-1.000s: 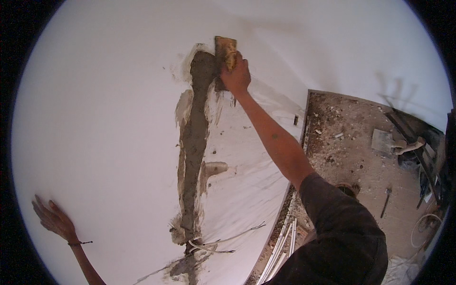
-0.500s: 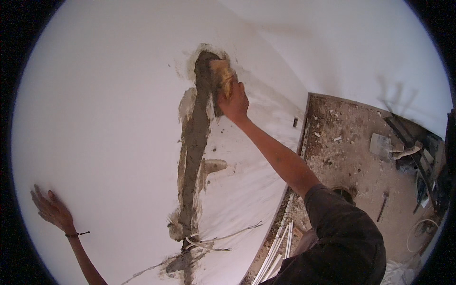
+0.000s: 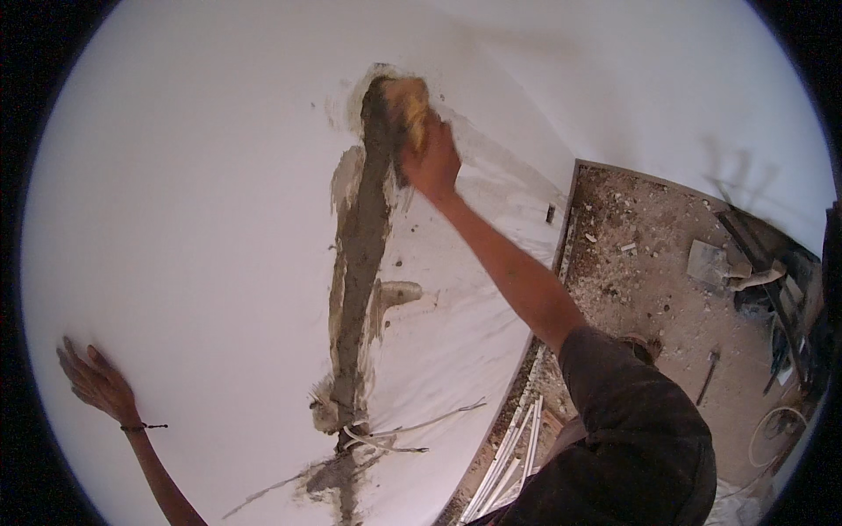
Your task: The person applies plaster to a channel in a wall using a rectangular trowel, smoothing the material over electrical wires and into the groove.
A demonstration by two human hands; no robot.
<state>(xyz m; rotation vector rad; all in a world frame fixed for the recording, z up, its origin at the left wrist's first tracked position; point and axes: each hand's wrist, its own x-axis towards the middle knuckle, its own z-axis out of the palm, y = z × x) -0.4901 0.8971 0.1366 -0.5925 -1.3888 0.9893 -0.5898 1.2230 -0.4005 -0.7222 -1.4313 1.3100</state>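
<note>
A strip of wet grey mortar runs down the white wall, with smears along both sides. My right hand grips a yellowish-brown sponge, blurred a little by motion. It presses the sponge against the right side of the strip near its top. Far to the left, my left hand rests flat on the wall with its fingers spread, holding nothing; a dark bracelet circles its wrist. Pale cables stick out of the wall at the strip's lower part.
On the right lies a debris-strewn floor. White tubes or strips lean or lie along the wall's base. A hammer-like tool, a pale flat piece and dark bars lie farther right. A small box opening sits low in the wall.
My right hand and the sponge have moved slightly up along the strip. The view has shifted a little. My left hand stays flat on the wall.
</note>
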